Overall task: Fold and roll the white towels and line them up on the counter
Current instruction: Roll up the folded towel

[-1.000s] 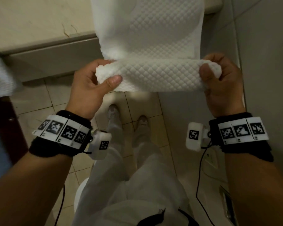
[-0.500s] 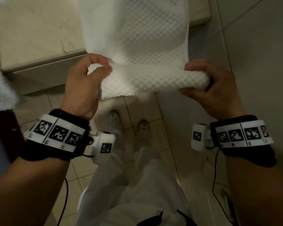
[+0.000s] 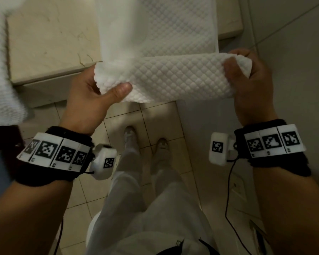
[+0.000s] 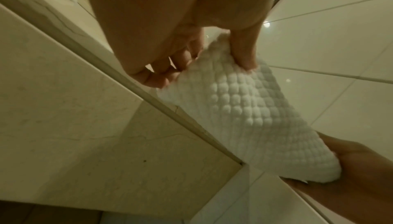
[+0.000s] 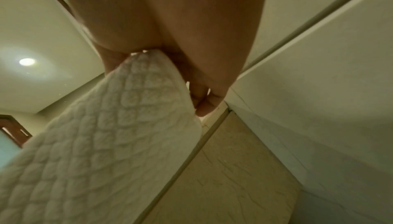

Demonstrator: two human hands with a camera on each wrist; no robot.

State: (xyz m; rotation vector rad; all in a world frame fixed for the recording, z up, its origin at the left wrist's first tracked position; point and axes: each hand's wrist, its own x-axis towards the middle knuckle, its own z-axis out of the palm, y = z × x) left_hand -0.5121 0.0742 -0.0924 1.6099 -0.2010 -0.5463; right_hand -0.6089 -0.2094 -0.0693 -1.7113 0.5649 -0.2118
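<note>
**Roll thickens at the counter's edge**

The white quilted towel (image 3: pixel 160 52) hangs over the front edge of the pale marble counter (image 3: pixel 44 43), its lower end wound into a roll held in the air just in front of that edge. Compared with half a second ago, the roll is fatter and both hands have regripped after a turn. The left hand (image 3: pixel 92 100) now lies palm-up, with its thumb pressed on the front of the roll and its fingers curled behind. The right hand (image 3: pixel 247 83) is clenched around the other end, thumb on top. By my reading, the rolling is under way but far from finished, since a long flat stretch still lies on the counter above. A second white textured towel (image 3: pixel 2 70) sits at the left, blurred.
</note>
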